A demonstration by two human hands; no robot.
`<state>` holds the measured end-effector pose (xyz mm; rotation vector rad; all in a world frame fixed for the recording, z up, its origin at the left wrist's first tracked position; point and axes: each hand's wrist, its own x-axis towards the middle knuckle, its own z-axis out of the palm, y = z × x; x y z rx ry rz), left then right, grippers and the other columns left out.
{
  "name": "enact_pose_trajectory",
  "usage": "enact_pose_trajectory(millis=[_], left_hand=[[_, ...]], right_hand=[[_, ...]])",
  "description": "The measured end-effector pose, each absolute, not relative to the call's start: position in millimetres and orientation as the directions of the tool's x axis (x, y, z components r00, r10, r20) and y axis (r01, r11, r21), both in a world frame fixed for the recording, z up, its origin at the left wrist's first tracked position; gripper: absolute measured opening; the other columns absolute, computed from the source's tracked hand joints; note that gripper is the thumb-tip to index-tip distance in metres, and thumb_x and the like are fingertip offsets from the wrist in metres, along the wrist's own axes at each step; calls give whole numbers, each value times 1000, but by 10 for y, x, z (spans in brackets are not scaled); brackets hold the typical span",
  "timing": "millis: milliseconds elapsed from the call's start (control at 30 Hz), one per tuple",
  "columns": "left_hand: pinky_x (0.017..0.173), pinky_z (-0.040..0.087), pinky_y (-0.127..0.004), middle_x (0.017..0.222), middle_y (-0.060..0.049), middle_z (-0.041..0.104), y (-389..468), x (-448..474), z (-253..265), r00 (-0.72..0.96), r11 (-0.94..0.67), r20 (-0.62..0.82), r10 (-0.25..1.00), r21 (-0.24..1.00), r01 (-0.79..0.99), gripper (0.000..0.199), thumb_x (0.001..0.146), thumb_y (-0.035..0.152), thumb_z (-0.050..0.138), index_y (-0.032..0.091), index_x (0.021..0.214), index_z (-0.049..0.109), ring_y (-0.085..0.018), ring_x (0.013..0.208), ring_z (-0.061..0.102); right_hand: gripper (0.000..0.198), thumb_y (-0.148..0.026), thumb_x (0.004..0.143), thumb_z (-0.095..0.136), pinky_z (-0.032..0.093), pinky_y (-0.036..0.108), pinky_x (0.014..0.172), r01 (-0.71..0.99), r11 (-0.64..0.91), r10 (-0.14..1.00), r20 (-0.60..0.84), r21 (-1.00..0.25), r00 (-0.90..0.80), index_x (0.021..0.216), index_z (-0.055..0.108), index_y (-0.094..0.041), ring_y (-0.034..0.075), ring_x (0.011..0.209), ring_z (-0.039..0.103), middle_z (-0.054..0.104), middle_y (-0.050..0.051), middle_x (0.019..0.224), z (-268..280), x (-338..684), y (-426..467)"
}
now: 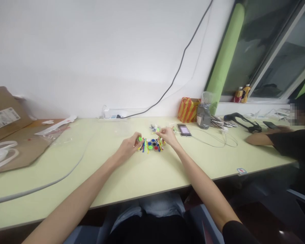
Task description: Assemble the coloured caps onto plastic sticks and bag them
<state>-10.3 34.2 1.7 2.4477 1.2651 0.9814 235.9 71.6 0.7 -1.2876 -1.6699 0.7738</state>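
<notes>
My left hand (131,145) is closed at the left end of a small cluster of coloured plastic pieces, its fingertips gripping a bright green round piece (140,139). Just right of it lie thin sticks (145,145) in yellow, blue, green and white. Several round discs (150,147) in blue, green, black and red sit in the middle. More sticks (159,145) lie at the right end. Above that end, my right hand (168,135) has thumb and finger pinched together; what is between them is too small to make out. Behind the fingers is another loose pile of small pieces (154,128).
A phone (184,130) with a white cable lies to the right, before a striped bag (187,110) and a grey pouch (203,116). Cardboard (22,145) and a thick grey cable (53,182) occupy the left. Another person's arm (260,139) rests far right, near a black headset (241,122).
</notes>
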Motion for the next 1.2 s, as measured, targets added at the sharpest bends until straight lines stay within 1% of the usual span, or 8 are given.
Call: enact_pose_trajectory(millis=[233, 433, 733, 867, 933, 1033, 1100, 1200], left_hand=[[62, 41, -25, 74, 4, 58, 330, -111, 5, 442, -625, 451, 776, 446, 641, 26, 96, 47, 47, 23, 105, 49, -13, 62, 55], [64, 42, -25, 74, 4, 60, 352, -100, -16, 474, -653, 453, 755, 454, 606, 23, 94, 43, 52, 23, 105, 50, -13, 63, 56], [68, 41, -26, 87, -1, 58, 386, -117, -22, 574, -767, 519, 634, 329, 551, 13, 92, 29, 53, 20, 101, 57, -14, 73, 53], [62, 37, -25, 76, 1, 58, 372, -103, -12, 512, -721, 535, 672, 315, 618, 20, 92, 39, 57, 19, 92, 61, -13, 65, 51], [57, 33, -25, 67, 2, 56, 355, -97, -6, 462, -673, 532, 709, 315, 669, 31, 91, 47, 59, 19, 79, 59, -12, 57, 48], [56, 29, -25, 59, 3, 55, 329, -92, -3, 450, -658, 532, 717, 305, 689, 43, 90, 54, 59, 18, 66, 55, -11, 52, 45], [56, 29, -25, 58, 3, 55, 320, -92, -10, 451, -669, 545, 707, 309, 676, 45, 89, 54, 59, 18, 64, 53, -11, 52, 45], [55, 28, -25, 58, 3, 53, 320, -94, -20, 405, -662, 580, 707, 342, 667, 45, 88, 56, 61, 18, 63, 53, -10, 52, 43]], right_hand=[[29, -32, 86, 59, 32, 23, 57, 860, 199, 951, 305, -469, -53, 62, 60, -17, 16, 67, 60, 67, 4, 65, -50, 2374, 771], [30, -32, 89, 53, 29, 25, 57, 941, 161, 968, 234, -297, -92, 68, 67, -17, 18, 70, 60, 70, 9, 75, -103, 2279, 721], [29, -29, 91, 51, 32, 27, 59, 973, 127, 974, 211, -191, -86, 71, 69, -17, 21, 74, 65, 71, 12, 80, -95, 2162, 634], [30, -32, 92, 51, 36, 27, 63, 951, 159, 958, 276, -267, -83, 71, 67, -17, 21, 77, 64, 70, 12, 79, -28, 2147, 596], [29, -35, 95, 50, 37, 26, 64, 872, 299, 926, 338, -387, -168, 78, 67, -17, 19, 75, 62, 68, 8, 76, 2, 2098, 550], [31, -43, 98, 47, 39, 23, 60, 541, 547, 836, 379, -639, -396, 89, 64, -19, 14, 62, 57, 62, 0, 67, 16, 1961, 465], [36, -49, 98, 46, 40, 22, 55, 303, 567, 786, 393, -766, -477, 88, 61, -19, 12, 56, 53, 58, -2, 65, 15, 1866, 414], [39, -56, 94, 51, 40, 21, 49, 120, 495, 791, 389, -861, -472, 86, 59, -18, 10, 53, 50, 58, -2, 67, 40, 1799, 368]])
